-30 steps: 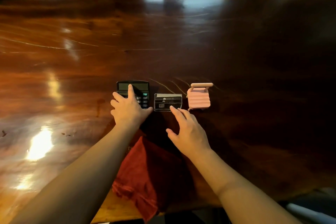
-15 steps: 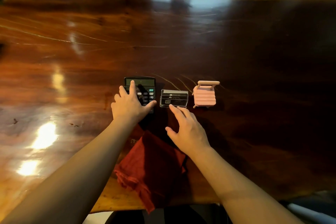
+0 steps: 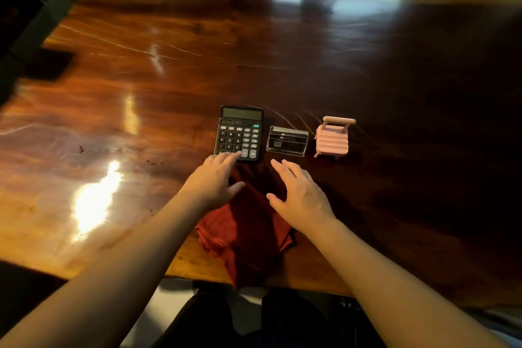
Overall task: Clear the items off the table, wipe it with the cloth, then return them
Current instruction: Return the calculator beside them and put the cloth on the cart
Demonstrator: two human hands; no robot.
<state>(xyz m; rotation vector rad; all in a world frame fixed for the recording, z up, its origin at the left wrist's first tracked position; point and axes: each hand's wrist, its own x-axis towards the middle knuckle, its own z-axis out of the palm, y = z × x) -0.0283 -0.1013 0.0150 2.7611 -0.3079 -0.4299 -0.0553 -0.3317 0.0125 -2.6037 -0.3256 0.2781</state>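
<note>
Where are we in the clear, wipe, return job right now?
Judging only from how things lie, nothing looks cleared: calculator, card holder and pink chair stand in a row on the table. In hand: nothing; left hand and right hand are open above the red cloth. Clearing, wiping and returning appear left.

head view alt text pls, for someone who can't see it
Two open bare hands, left hand and right hand, hover over a red cloth on a glossy wooden table. Beyond them sit a calculator, card holder and pink miniature chair.
</note>
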